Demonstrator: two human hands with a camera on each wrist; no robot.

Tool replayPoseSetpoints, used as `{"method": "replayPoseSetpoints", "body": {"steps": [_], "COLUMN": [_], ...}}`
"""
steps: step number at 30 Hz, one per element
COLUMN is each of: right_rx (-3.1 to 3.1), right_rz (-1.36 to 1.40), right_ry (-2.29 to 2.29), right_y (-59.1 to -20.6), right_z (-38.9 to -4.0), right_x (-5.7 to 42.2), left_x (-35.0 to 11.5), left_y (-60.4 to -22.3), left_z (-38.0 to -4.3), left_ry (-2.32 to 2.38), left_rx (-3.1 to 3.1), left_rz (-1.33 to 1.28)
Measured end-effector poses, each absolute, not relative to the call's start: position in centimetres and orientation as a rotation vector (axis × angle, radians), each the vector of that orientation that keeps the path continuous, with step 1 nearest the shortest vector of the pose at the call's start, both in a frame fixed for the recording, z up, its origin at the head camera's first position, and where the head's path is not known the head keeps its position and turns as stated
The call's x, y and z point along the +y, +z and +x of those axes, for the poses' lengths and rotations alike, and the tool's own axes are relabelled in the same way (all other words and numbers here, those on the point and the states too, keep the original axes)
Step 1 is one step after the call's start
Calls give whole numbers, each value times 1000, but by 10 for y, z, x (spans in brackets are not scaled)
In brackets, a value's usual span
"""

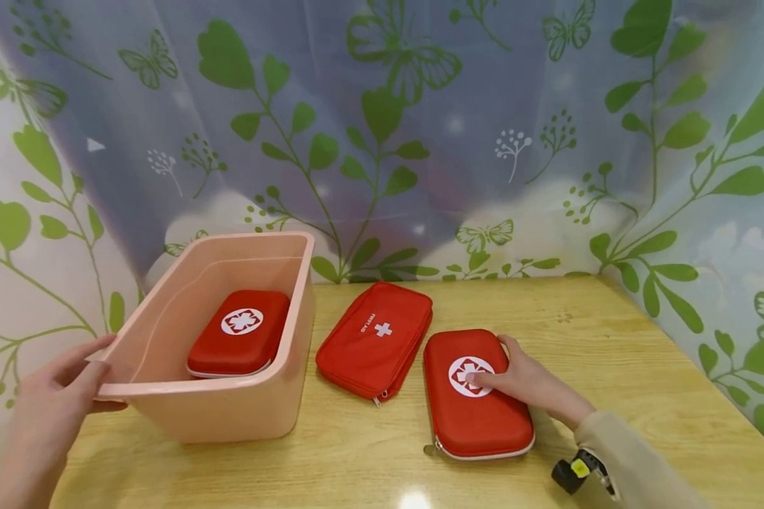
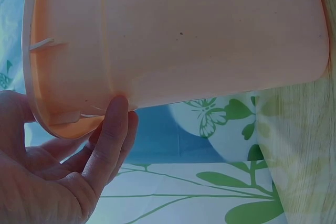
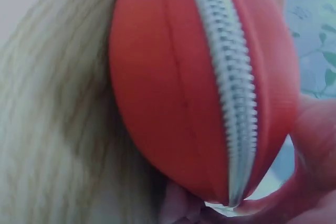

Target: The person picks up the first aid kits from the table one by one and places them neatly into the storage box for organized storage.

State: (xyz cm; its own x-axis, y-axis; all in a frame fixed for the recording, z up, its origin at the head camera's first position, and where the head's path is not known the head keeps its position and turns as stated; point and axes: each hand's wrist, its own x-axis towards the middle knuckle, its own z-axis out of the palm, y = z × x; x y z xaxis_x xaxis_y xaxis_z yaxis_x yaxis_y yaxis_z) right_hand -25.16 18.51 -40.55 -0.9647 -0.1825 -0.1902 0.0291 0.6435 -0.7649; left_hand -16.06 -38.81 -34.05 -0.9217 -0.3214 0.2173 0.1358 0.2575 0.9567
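On the left, a pink plastic bin (image 1: pixel 242 406) stands on the table, and my left hand (image 1: pixel 57 396) grips its near left rim corner. The left wrist view shows that hand's fingers (image 2: pixel 107 142) curled under the lip. Inside the bin lies a red hard-shell first aid case (image 1: pixel 229 350) with a white round emblem. A flatter red first aid pouch (image 1: pixel 382 353) lies to the bin's right. Further right, my right hand (image 1: pixel 525 375) holds another red first aid case (image 1: pixel 477 420), thumb on its emblem. Its white zipper (image 3: pixel 233 87) fills the right wrist view; some fingers are hidden.
A wooden table (image 1: pixel 369 459) bears everything. Behind it hangs a curtain (image 1: pixel 446 177) with green leaves and butterflies, close to the table's back edge. A small black device (image 1: pixel 573 474) is strapped at my right wrist.
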Motion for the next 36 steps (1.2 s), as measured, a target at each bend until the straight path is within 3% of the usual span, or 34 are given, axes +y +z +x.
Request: {"method": "replayPoseSetpoints", "body": {"steps": [15, 36], "right_rx": [2182, 2167], "right_rz": [-70, -85], "right_ry": [-1683, -1857], "right_y": [-396, -392], "right_z": [-240, -241], "right_x": [201, 200], "left_x": [-389, -387], "left_y": [-342, -342], "left_z": [-162, -161], "left_ry": [-1746, -1739], "left_rx": [-2106, -2109], "left_rz": [165, 175]}}
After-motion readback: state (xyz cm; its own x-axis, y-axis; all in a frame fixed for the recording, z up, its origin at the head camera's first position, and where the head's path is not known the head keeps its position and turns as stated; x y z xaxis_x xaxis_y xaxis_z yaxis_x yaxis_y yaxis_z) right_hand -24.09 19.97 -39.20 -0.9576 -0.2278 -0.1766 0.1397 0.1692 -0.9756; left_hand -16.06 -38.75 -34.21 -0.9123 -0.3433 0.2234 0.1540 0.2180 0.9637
